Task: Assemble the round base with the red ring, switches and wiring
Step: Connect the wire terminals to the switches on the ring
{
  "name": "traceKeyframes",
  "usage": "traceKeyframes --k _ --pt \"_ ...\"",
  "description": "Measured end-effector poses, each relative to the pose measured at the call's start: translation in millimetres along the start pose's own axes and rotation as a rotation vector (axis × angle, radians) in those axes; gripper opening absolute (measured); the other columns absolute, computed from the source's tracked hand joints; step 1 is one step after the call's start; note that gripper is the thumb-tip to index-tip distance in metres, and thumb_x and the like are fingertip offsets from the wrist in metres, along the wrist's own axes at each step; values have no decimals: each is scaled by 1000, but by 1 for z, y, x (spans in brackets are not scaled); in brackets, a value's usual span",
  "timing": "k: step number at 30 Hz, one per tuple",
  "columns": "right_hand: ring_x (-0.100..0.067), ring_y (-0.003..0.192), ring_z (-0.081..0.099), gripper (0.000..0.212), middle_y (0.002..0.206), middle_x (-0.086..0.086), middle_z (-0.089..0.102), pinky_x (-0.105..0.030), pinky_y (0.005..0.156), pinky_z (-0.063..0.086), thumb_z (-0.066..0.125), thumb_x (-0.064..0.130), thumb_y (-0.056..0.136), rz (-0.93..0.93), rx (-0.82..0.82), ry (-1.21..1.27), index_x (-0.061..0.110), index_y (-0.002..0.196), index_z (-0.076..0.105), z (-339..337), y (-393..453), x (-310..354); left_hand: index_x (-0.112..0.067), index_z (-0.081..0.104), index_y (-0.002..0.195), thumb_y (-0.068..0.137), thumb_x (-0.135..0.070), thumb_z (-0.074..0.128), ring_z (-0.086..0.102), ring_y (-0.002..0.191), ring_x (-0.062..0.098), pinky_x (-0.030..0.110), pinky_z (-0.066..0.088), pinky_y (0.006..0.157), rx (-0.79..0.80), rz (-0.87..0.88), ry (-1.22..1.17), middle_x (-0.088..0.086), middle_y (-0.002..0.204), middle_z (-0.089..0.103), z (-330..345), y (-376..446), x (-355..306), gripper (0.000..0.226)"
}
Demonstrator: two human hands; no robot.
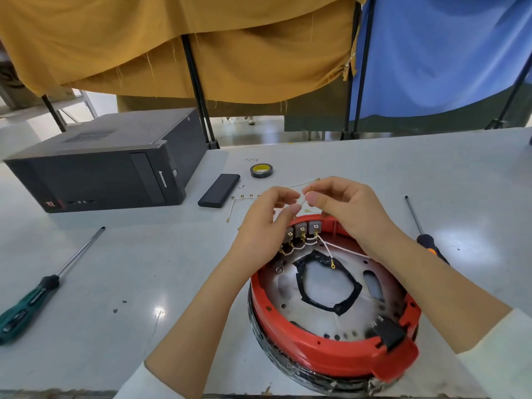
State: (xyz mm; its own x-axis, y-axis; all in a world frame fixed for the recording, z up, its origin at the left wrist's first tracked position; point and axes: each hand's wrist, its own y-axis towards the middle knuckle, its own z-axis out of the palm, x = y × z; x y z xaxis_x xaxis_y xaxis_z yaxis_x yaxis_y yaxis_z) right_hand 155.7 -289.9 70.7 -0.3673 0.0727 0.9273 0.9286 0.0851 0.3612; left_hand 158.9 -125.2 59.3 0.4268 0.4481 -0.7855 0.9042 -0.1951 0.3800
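Right hand (339, 205): I pinch a loose white lead (299, 184) above the round base (331, 300), presumably to sort it for the switches (302, 230). Left hand (263, 226): fingers curled at the same lead, steadying. Red ring (339, 357) seated on base; wiring (325, 249) attached at the switches.

We record a glossy red plastic ring (325, 355) around a dull perforated metal round base plate (322, 286) (black tape patches look crinkled). The pale grey tabletop (129, 283) is smooth, reflective; the mustard cloth curtain (201, 44) frayed, matt.
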Motion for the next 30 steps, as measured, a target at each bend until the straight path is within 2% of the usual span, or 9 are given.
traceKeyframes --k 3,5,7,11,15,18,23,26,30 --pt "-10 76 67 7 82 3 74 -23 58 53 64 13 89 104 -114 155 18 88 70 -3 -2 -6 -22 55 120 97 -17 52 49 110 7 20 36 94 -84 -8 206 -11 117 57 1 -10 16 24" --pt "-10 72 68 8 78 4 73 -24 61 53 62 13 91 137 -203 113 17 92 68 -7 -1 -11 -22 57 119 98 -15 48 54 105 6 17 39 88 -62 -119 150 -9 118 59 3 -14 25 24" --pt "-10 67 68 9 72 7 72 -24 61 54 61 14 92 183 -231 114 19 93 69 -9 -1 -13 -24 62 114 98 -16 46 57 93 -1 6 40 75 -37 -194 84 -10 112 63 4 -15 28 24" --pt "-10 61 66 11 70 5 72 -26 63 58 63 11 90 218 -129 46 19 93 70 -6 -5 -12 -29 66 105 97 -18 47 56 81 -11 -3 37 62 -35 -199 62 -16 97 64 3 -13 28 23" --pt "-12 54 67 11 70 -8 73 -21 54 57 69 1 83 298 33 -35 8 91 69 1 -13 -12 -27 64 111 98 -21 48 56 86 -7 -3 37 63 -47 -217 41 -14 99 63 4 -14 30 21" --pt "-16 61 71 8 72 -6 74 -21 54 56 65 0 84 371 186 -183 5 90 68 4 -16 -17 -28 65 104 98 -19 48 55 82 -9 -3 37 62 -41 -216 45 -18 94 62 4 -14 31 21" --pt "-11 57 68 14 67 0 73 -24 56 54 60 3 82 367 218 -282 14 85 68 6 -11 -27 -30 65 100 97 -19 48 55 81 -11 -3 36 62 -36 -221 46 -21 91 61 4 -14 32 20" --pt "-2 52 60 18 60 12 68 -16 51 48 65 9 79 300 231 -380 27 76 69 7 -9 -29 -32 64 100 98 -20 47 55 78 -12 -2 37 61 -29 -218 65 -21 90 62 5 -13 32 21" --pt "5 48 54 22 57 22 64 -8 49 41 72 14 79 204 218 -475 34 69 68 7 -9 -27 -33 64 101 98 -20 46 53 73 -18 -1 37 59 -22 -205 76 -20 90 62 5 -13 33 22"
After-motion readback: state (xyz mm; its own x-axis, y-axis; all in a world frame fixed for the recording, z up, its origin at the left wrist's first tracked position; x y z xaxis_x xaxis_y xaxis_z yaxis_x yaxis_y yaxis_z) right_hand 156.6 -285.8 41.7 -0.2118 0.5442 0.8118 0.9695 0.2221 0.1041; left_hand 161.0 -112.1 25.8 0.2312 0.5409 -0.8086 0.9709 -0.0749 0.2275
